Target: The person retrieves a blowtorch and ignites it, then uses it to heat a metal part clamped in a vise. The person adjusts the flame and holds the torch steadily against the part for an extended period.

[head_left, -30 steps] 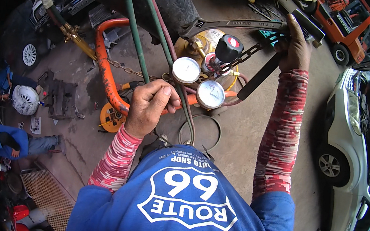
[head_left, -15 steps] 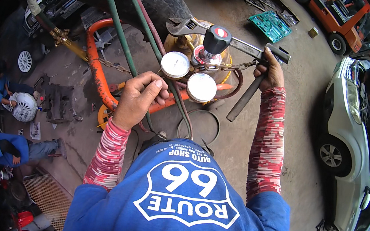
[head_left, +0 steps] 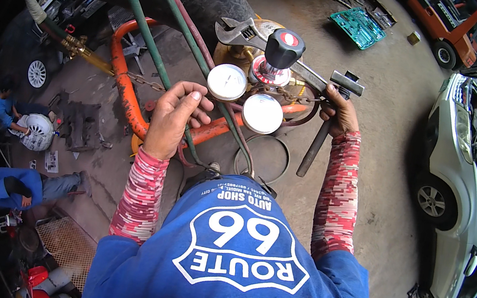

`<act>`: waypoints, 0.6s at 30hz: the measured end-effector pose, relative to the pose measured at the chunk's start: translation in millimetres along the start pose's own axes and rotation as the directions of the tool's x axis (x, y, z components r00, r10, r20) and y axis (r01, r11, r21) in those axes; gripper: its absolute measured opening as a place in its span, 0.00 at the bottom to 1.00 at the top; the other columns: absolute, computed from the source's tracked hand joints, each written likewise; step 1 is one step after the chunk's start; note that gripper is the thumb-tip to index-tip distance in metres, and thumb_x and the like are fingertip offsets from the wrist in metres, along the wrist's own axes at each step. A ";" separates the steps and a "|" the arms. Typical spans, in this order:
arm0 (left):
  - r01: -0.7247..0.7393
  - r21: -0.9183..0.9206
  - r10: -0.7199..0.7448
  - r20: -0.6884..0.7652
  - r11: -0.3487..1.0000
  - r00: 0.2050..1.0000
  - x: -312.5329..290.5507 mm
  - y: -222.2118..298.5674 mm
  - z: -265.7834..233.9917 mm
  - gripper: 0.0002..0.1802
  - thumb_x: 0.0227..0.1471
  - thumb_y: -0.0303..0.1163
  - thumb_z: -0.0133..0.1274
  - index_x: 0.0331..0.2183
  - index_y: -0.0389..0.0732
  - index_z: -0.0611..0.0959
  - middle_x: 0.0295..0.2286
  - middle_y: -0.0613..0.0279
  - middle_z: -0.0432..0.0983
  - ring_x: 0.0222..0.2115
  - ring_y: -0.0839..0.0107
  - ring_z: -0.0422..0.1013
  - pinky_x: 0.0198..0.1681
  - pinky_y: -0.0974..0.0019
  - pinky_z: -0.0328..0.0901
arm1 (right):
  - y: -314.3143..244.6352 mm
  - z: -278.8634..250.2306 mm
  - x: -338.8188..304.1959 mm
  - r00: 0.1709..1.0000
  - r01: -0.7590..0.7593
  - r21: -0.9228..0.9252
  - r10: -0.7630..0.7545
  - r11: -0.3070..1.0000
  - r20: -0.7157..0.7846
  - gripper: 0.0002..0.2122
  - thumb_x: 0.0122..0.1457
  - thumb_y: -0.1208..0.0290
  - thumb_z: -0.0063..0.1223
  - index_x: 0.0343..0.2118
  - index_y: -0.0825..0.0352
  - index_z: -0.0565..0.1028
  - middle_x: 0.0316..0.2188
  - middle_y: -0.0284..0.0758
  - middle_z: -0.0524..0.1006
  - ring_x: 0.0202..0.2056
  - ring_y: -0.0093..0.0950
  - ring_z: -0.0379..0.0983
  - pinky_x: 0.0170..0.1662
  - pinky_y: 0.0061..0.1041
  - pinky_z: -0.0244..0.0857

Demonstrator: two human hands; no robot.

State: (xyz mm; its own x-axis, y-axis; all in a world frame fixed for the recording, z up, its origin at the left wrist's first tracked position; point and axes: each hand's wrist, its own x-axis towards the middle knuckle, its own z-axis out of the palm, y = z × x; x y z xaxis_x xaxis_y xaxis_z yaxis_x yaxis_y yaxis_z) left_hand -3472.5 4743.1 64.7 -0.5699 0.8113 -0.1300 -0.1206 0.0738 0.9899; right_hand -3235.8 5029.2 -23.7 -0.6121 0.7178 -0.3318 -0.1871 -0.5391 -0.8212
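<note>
My right hand (head_left: 340, 112) is closed round the handle end of an adjustable wrench (head_left: 308, 73) and also grips a hammer (head_left: 314, 149) with a dark handle hanging down. The wrench passes behind the black knob (head_left: 285, 49) of a gas regulator, its jaws up at the left; whether they touch a fitting I cannot tell. Two round white gauges, a left one (head_left: 227, 82) and a right one (head_left: 262, 114), face up below the knob. My left hand (head_left: 177, 114) is beside the left gauge, fingers loosely bent and apart, with nothing seen in it.
Green hoses (head_left: 145, 33) and a dark cylinder (head_left: 203, 1) cross the upper left. An orange tube frame (head_left: 124, 84) with a chain surrounds the regulator's cylinder. A teal tool case (head_left: 357, 28), an orange forklift (head_left: 444, 22) and a white car (head_left: 457, 158) stand beyond. Two people are at left.
My right hand has moved slightly left and down with the wrench and hammer. My left hand's fingers have loosened a little beside the gauge.
</note>
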 end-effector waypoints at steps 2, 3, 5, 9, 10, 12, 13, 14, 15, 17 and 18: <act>0.049 -0.090 -0.052 -0.026 0.995 0.998 3.9 4.2 4.2 0.15 0.65 0.38 0.44 0.42 0.37 0.76 0.32 0.61 0.78 0.27 0.78 0.75 0.29 0.77 0.67 | -5.0 1.1 2.7 0.999 -0.021 -0.020 0.020 1.000 -0.042 0.10 0.57 0.64 0.64 0.33 0.60 0.73 0.22 0.22 0.69 0.15 0.12 0.58 0.17 0.16 0.55; 0.035 -0.137 -0.036 -0.001 0.990 0.999 6.4 8.4 6.0 0.15 0.65 0.38 0.44 0.43 0.36 0.76 0.31 0.60 0.78 0.27 0.77 0.75 0.28 0.77 0.68 | -9.4 3.6 5.2 1.000 0.025 0.039 -0.025 0.999 -0.011 0.09 0.58 0.64 0.63 0.33 0.60 0.73 0.22 0.21 0.69 0.15 0.12 0.58 0.17 0.15 0.54; 0.057 -0.212 -0.046 0.055 0.976 0.997 13.6 20.7 10.4 0.16 0.65 0.39 0.43 0.43 0.36 0.76 0.31 0.59 0.78 0.26 0.76 0.76 0.27 0.78 0.68 | -24.5 12.6 11.1 0.996 0.081 0.146 -0.073 0.986 -0.060 0.07 0.60 0.65 0.60 0.32 0.59 0.73 0.21 0.20 0.68 0.15 0.11 0.58 0.17 0.14 0.54; 0.047 -0.137 -0.026 0.151 0.989 0.988 33.4 54.1 25.9 0.21 0.65 0.43 0.42 0.43 0.33 0.76 0.26 0.58 0.78 0.23 0.74 0.78 0.22 0.79 0.68 | -79.9 41.9 10.8 0.966 0.259 0.092 -0.258 0.961 -0.024 0.08 0.59 0.65 0.62 0.32 0.60 0.74 0.22 0.20 0.70 0.15 0.10 0.58 0.17 0.13 0.52; 0.002 -0.101 0.017 0.182 0.995 0.983 38.9 61.0 33.1 0.25 0.64 0.47 0.42 0.43 0.32 0.77 0.26 0.57 0.78 0.23 0.72 0.78 0.21 0.78 0.68 | -94.0 51.9 6.5 0.959 0.282 0.040 -0.280 0.959 -0.040 0.10 0.56 0.65 0.64 0.33 0.62 0.74 0.23 0.22 0.72 0.16 0.11 0.59 0.19 0.15 0.55; 0.053 -0.090 -0.030 0.239 0.995 0.971 52.1 74.6 47.6 0.28 0.64 0.49 0.40 0.46 0.31 0.76 0.28 0.55 0.79 0.23 0.71 0.79 0.21 0.79 0.69 | -115.6 74.4 -6.6 0.934 0.354 -0.062 -0.356 0.933 -0.030 0.12 0.52 0.66 0.68 0.35 0.65 0.77 0.25 0.25 0.74 0.16 0.13 0.61 0.20 0.18 0.58; 0.054 -0.095 -0.024 0.292 0.994 0.956 58.2 81.1 53.8 0.30 0.64 0.50 0.39 0.47 0.30 0.76 0.29 0.54 0.80 0.24 0.71 0.79 0.20 0.80 0.69 | -122.5 85.7 -14.1 0.923 0.380 -0.096 -0.383 0.920 -0.020 0.11 0.52 0.66 0.68 0.33 0.65 0.78 0.23 0.25 0.74 0.16 0.14 0.61 0.20 0.18 0.58; 0.083 -0.060 -0.059 0.331 0.995 0.942 63.9 86.8 59.7 0.33 0.63 0.53 0.38 0.48 0.30 0.76 0.32 0.49 0.81 0.26 0.68 0.80 0.20 0.79 0.71 | -127.3 95.9 -21.3 0.912 0.405 -0.114 -0.409 0.907 -0.022 0.11 0.51 0.66 0.68 0.32 0.65 0.79 0.22 0.24 0.73 0.16 0.15 0.62 0.20 0.18 0.58; 0.128 -0.085 -0.084 0.403 0.988 0.911 67.5 91.1 65.1 0.33 0.63 0.53 0.38 0.48 0.29 0.75 0.32 0.47 0.81 0.26 0.67 0.80 0.20 0.79 0.71 | -129.9 104.6 -28.3 0.897 0.439 -0.121 -0.442 0.890 0.003 0.10 0.51 0.67 0.69 0.31 0.65 0.79 0.20 0.24 0.73 0.16 0.15 0.62 0.20 0.17 0.58; 0.220 -0.103 -0.137 0.517 0.970 0.845 74.5 96.3 76.5 0.34 0.63 0.54 0.38 0.49 0.29 0.74 0.33 0.44 0.80 0.27 0.65 0.81 0.21 0.77 0.73 | -127.7 116.2 -42.7 0.875 0.478 -0.151 -0.484 0.865 -0.007 0.12 0.53 0.65 0.67 0.34 0.66 0.78 0.24 0.26 0.74 0.16 0.13 0.62 0.20 0.17 0.57; 0.250 -0.124 -0.147 0.535 0.960 0.832 76.8 97.1 82.2 0.34 0.64 0.53 0.38 0.50 0.28 0.72 0.38 0.39 0.79 0.28 0.63 0.81 0.21 0.76 0.74 | -126.0 120.2 -47.7 0.846 0.533 -0.131 -0.528 0.836 0.077 0.13 0.54 0.65 0.67 0.36 0.67 0.78 0.26 0.27 0.75 0.16 0.12 0.62 0.20 0.17 0.57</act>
State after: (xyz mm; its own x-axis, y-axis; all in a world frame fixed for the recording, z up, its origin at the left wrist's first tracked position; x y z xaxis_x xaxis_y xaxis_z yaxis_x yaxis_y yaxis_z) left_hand -3461.2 4860.2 155.4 -0.0215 0.9744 -0.2240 -0.3588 0.2016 0.9114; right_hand -3275.4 5009.9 151.5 -0.4785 0.8575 0.1888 -0.3824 -0.0100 -0.9239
